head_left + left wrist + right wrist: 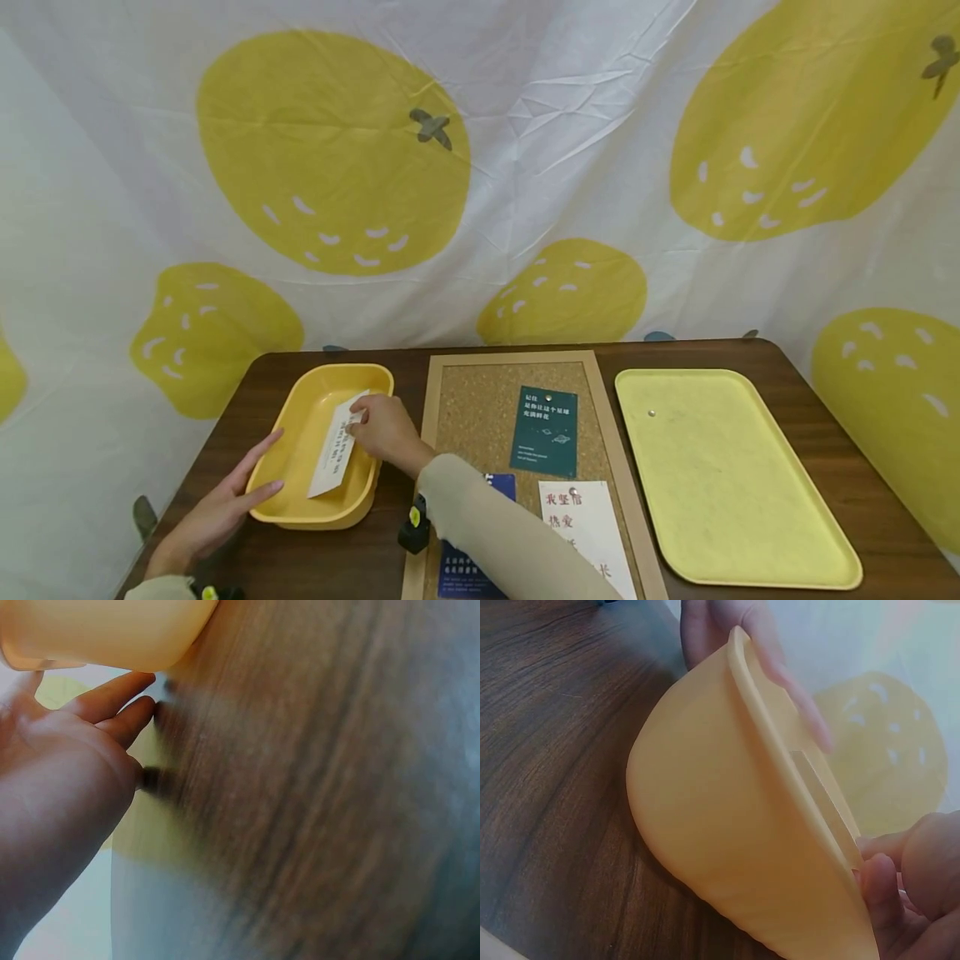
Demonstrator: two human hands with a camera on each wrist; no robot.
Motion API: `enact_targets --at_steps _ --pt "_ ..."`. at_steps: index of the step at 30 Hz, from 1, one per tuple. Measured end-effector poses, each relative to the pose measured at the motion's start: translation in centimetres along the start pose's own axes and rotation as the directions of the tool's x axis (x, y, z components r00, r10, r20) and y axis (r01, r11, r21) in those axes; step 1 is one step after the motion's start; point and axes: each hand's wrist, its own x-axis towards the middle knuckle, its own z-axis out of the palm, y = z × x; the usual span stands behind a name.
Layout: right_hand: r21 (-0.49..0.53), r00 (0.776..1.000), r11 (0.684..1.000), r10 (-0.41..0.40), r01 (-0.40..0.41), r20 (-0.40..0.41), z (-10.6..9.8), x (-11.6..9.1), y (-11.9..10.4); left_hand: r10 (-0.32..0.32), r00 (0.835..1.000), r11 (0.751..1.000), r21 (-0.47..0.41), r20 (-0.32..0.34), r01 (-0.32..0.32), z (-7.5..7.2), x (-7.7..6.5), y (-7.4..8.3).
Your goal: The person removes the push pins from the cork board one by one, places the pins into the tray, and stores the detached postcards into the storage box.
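In the head view, a deep yellow plastic basin (300, 433) stands at the table's left. My left hand (225, 504) holds its left side, thumb and forefinger over the rim, while the other fingers lie low along the outer wall in the left wrist view. Reaching across to the basin, my right hand (390, 429) pinches a white card (330, 458) with printed characters by its upper right edge. This card slants inside the basin. From the right wrist, only a narrow strip of the card (821, 799) shows beyond the rim.
A wood-framed cork board (476, 408) lies mid-table, bearing a green card (546, 446), a blue card (465, 571) and a white card with red characters (600, 525). My right forearm covers part of it. Rightward is a pale yellow tray (735, 483) with a small silver pin (651, 413).
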Motion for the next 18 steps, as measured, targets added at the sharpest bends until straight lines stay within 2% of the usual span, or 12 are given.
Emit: enact_targets --at_steps 8,18 --pt "0.024 1.0 1.0 0.017 -0.016 -0.02 0.24 -0.06 0.0 0.018 1.0 0.999 -0.026 0.012 -0.018 0.13 -0.15 -0.19" --pt "-0.039 0.999 0.999 -0.011 0.009 -0.051 0.29 0.02 0.05 0.003 1.0 1.0 -0.017 -0.017 -0.003 0.09 0.02 -0.11"
